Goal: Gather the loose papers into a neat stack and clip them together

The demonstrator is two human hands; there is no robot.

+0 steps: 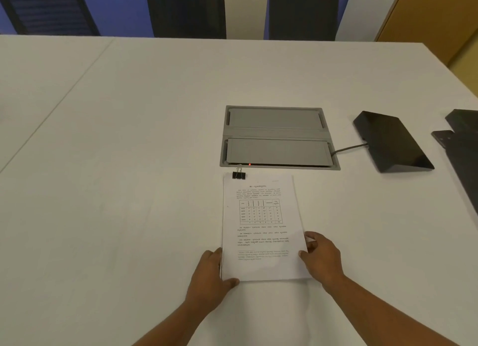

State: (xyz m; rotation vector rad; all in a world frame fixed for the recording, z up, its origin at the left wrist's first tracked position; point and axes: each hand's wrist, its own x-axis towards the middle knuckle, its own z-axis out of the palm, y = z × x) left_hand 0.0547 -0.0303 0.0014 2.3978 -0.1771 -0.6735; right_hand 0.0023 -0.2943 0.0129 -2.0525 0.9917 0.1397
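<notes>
The stack of papers (261,216) lies flat on the white table (129,164), long edges running away from the person, its far edge just short of a grey cable hatch (278,136) set into the tabletop. And look at the far-left corner: a black clip (238,175) sits right on it, wire handles up, its body over the top edge of the sheets, so by the look of it the clipping is already done. Both hands are at the near end. The left hand (209,276) holds the near-left corner, thumb wrapped round the bottom edge, fingers tucked in along the side where the paper hides them. The right hand (323,260) is on the right edge, fingers bent in against the sheets and the thumb tip resting on the top page; whether those fingers reach underneath cannot be told from here. The edges look fairly square, with only a slight stepping along the near-left side. This reads as the closing step, a final squaring or a check of the bundle. The next move calls for little: a gentle nudge from both sides if any sheet sticks out, a look that the clip bites through every page, then letting go. Off to the right, a black wedge-shaped device (390,141) sits well apart from the papers.
</notes>
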